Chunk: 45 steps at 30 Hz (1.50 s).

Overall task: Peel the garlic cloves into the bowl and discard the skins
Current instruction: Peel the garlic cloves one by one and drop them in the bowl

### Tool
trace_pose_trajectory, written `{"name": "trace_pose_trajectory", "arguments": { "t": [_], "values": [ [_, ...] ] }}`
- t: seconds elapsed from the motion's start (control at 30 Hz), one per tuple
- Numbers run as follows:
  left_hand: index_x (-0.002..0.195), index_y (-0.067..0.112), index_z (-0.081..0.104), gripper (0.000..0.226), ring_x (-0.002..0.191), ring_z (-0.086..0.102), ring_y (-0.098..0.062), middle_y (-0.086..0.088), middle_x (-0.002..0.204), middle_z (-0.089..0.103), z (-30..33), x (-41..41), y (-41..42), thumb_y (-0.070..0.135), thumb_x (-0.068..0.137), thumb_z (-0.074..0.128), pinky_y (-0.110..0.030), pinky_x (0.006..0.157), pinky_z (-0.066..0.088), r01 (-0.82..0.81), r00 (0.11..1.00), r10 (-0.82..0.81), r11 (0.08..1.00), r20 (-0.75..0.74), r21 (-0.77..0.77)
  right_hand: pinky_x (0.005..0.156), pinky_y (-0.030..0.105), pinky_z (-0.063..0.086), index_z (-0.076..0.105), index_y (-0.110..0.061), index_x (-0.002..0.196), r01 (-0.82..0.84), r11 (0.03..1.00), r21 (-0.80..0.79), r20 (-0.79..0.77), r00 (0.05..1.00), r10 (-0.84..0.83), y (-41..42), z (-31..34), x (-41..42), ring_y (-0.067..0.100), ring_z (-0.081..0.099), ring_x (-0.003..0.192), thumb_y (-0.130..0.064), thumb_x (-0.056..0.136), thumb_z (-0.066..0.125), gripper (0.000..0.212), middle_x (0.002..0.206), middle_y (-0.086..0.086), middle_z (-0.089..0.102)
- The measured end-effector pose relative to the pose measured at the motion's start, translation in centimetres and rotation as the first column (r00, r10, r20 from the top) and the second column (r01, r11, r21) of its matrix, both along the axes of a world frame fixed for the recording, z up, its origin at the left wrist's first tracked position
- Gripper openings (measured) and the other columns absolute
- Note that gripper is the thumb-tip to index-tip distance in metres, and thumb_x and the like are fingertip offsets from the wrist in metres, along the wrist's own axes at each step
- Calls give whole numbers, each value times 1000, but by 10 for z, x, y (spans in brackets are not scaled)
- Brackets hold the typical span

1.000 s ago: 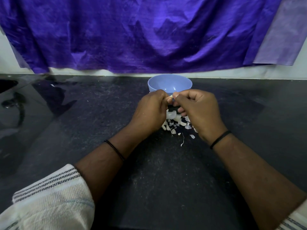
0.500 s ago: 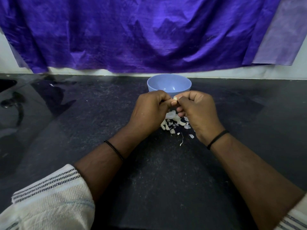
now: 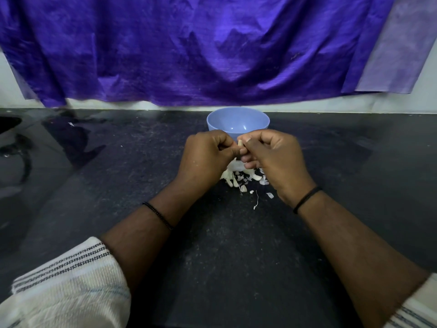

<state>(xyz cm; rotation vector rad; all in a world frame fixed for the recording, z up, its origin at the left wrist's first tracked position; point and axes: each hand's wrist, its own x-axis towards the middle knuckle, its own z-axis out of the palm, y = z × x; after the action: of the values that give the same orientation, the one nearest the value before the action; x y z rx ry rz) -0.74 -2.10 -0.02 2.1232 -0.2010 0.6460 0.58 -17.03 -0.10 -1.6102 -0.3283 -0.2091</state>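
Gleaming dark countertop point(image 3: 94, 185) under purple cloth point(image 3: 189, 55)

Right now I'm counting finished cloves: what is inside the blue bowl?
The visible inside of the blue bowl shows only bare plastic with a light glint. Both hands, left hand and right hand, pinch a garlic clove in front, covering the near rim and wall.

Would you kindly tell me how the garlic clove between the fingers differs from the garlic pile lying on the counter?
The garlic clove is a single piece held up, pinched between the left hand and right hand; the garlic pile is many pieces lying loose on the counter under the hands. The clove sits nearer the blue bowl; the pile lies nearer the person. Both are pale.
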Motion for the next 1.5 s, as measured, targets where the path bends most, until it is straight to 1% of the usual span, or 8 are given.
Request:
{"name": "trace_pose_trajectory", "arguments": {
  "t": [0.23, 0.33, 0.53, 0.77, 0.97, 1.1, 1.37, 1.5],
  "values": [
    [89, 15, 78, 3, 55, 63, 1, 13, 75, 71, 0, -1, -1, 14, 89, 74, -15, 55, 47, 86, 996, -85, 996, -30, 32, 54, 25, 55, 71, -1, 87, 56, 998, 12, -26, 998, -56, -2, -1, 3, 13, 63, 57, -9, 95, 66, 12, 70, 8, 71],
    [88, 15, 77, 7, 54, 65, -3, 15, 73, 70, 0, -1, 0, 12, 91, 71, -15, 55, 48, 89, 996, -88, 996, -15, 10, 52, 26, 55, 70, -5, 83, 60, 996, 64, -105, 993, -53, -2, -1, 4, 13, 62, 53, -11, 94, 68, 13, 67, 7, 70],
    [88, 15, 78, 5, 57, 60, 9, 24, 65, 62, 0, -2, 0, 14, 89, 74, -7, 57, 42, 69, 997, -71, 995, 33, 78, 52, 26, 57, 70, 1, 85, 61, 993, 101, -178, 983, -42, -2, 1, 1, 14, 64, 53, -14, 93, 70, 17, 66, 7, 70],
    [84, 13, 78, 5, 62, 57, 8, 17, 71, 63, -3, -1, -2, 14, 87, 74, -4, 58, 36, 27, 993, -48, 983, 112, 179, 52, 25, 57, 69, 0, 82, 72, 992, 106, -198, 979, -49, -1, 1, -1, 14, 66, 55, -13, 92, 71, 16, 64, 5, 71],
    [77, 14, 76, 9, 59, 55, -1, 8, 69, 67, -4, 0, -4, 13, 84, 70, -12, 57, 39, -21, 985, -24, 966, 170, 259, 52, 26, 55, 68, -7, 75, 76, 995, 68, -181, 981, -63, 0, 1, -2, 15, 69, 57, -14, 91, 72, 18, 63, 4, 71],
    [76, 14, 74, 8, 58, 54, 2, 15, 64, 59, -4, 2, -4, 12, 84, 72, -6, 55, 35, 2, 992, -30, 977, 126, 214, 52, 26, 56, 68, -7, 75, 85, 994, 63, -187, 980, -72, 0, 1, -2, 16, 68, 57, -14, 92, 71, 18, 64, 6, 70],
    [75, 13, 71, 9, 52, 53, 3, 13, 61, 59, -5, 3, -2, 10, 83, 73, -9, 52, 36, 57, 997, -61, 992, 38, 109, 55, 27, 57, 69, -11, 79, 37, 999, -26, -144, 989, -40, -1, 0, 0, 14, 68, 59, -14, 96, 65, 18, 66, 2, 70],
    [74, 17, 70, 13, 49, 53, 3, 13, 58, 60, -5, 3, -1, 11, 85, 73, -12, 50, 41, 74, 997, -75, 996, 5, 52, 56, 25, 56, 67, -10, 81, 11, 999, -37, -119, 993, -16, 0, 0, 1, 12, 66, 62, -8, 98, 61, 18, 74, 8, 70]
  ]
}}
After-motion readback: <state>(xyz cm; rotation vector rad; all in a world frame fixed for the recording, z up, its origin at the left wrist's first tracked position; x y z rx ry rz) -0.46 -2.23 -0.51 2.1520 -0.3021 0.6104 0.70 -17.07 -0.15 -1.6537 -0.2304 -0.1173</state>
